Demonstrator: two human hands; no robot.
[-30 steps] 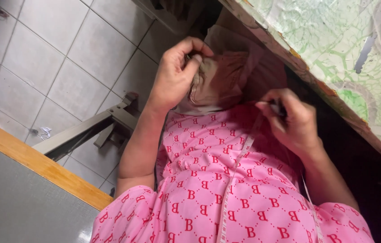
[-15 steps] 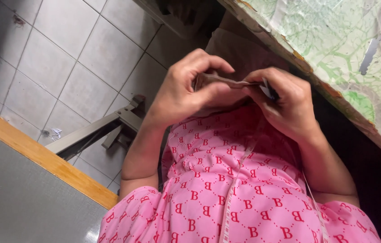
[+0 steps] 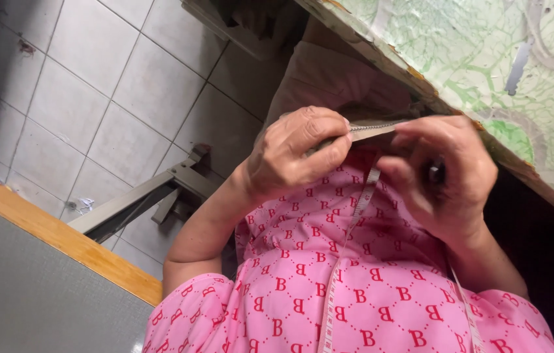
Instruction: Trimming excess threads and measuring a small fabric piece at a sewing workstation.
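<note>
Fingers (image 3: 329, 140) of the left hand (image 3: 290, 157) are curled tight, thumb and forefinger pinching the edge of a thin strip (image 3: 372, 129), a greyish band with a toothed look, perhaps a zip, though it is too small to be sure. The right hand (image 3: 444, 176) meets it from the other side: its fingertips (image 3: 408, 127) close on the same strip just beside the left thumb, and the remaining fingers fold loosely around a small dark tool (image 3: 435, 172), whose kind cannot be told. The strip runs level between the two hands, held in front of the chest and above the lap, just under the edge of a table (image 3: 486, 72) with a green marbled top. Behind the hands lies a piece of pale pink-beige cloth (image 3: 329, 78), bunched against the table's underside. A tape measure (image 3: 349, 242) hangs down over the pink patterned garment (image 3: 368, 294). To the left, a grey metal frame (image 3: 139, 199) stands on the tiled floor (image 3: 94, 85), and a grey board with a wooden edge (image 3: 61, 238) fills the lower left corner.
</note>
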